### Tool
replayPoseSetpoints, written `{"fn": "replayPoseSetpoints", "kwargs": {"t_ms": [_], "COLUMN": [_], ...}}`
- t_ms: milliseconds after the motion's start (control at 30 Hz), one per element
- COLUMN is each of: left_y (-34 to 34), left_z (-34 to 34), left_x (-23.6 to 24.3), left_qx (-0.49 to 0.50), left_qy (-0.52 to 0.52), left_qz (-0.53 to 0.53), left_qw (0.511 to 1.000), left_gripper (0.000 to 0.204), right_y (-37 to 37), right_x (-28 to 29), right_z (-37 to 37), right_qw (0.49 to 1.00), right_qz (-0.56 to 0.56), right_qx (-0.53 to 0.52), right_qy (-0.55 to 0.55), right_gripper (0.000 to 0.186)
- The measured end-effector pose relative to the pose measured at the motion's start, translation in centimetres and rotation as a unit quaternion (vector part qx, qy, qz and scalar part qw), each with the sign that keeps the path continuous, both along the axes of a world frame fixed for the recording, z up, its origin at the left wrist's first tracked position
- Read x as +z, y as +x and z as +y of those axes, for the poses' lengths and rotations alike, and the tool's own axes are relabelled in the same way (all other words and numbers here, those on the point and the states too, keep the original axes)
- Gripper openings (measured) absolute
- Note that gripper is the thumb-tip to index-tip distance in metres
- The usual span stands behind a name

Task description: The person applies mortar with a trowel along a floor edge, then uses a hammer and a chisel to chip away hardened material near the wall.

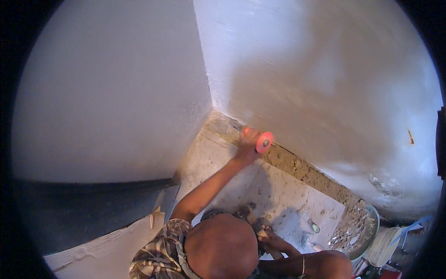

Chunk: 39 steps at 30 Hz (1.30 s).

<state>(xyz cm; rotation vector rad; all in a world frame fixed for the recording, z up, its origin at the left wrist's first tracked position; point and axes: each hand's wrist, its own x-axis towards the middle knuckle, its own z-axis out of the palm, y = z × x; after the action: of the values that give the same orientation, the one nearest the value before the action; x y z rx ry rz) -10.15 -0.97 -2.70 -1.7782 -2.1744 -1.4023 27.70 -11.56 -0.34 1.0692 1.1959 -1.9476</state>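
Note:
My left hand [251, 139] reaches to the base of the right wall, its fingers wrapped round a chisel [265, 142] with a red hand guard. The chisel's round grey end faces up, and its tip is hidden. It is held over a strip of broken, earthy floor [297, 168] along the wall. Nearer to me, my right hand [268, 236] is closed round the handle of what looks like a hammer [259, 226] with a dark head, apart from the chisel. A bare rounded form [222, 246] at the bottom centre hides what lies below it.
Two plain walls meet in a corner ahead. Pale floor slabs [297, 200] carry crumbs of dirt. Towards the right lie rubble [350, 228], a round tub [372, 228], a pale coil [383, 246] and a small bottle-like object [315, 227]. A dark panel [93, 209] runs along the left.

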Motion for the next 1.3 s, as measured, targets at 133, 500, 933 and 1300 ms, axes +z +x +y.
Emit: {"fn": "replayPoseSetpoints", "kwargs": {"t_ms": [133, 500, 933, 1300], "left_y": [-5.8, -4.5, -4.6, 9.4], "left_z": [0.3, -1.2, -0.8, -0.4], "left_x": [1.4, -4.1, 0.2, 2.8], "left_qx": [0.027, -0.009, 0.08, -0.171], "left_qy": [0.056, 0.061, 0.085, 0.054], "left_qz": [-0.04, -0.208, -0.013, -0.075], "left_qw": [0.997, 0.976, 0.993, 0.981], "left_gripper": [0.034, 0.045, 0.023, 0.037], "right_y": [0.5, -2.6, 0.6, -3.0], "right_x": [-1.4, 3.0, -1.2, 3.8], "right_z": [0.4, 0.3, -0.3, 1.2], "right_qw": [0.999, 0.998, 0.995, 0.997], "right_qz": [0.002, 0.062, 0.096, 0.071], "right_qx": [0.032, 0.002, -0.003, 0.003], "right_qy": [-0.013, -0.024, 0.009, -0.017], "right_gripper": [0.066, 0.042, 0.048, 0.052]}}
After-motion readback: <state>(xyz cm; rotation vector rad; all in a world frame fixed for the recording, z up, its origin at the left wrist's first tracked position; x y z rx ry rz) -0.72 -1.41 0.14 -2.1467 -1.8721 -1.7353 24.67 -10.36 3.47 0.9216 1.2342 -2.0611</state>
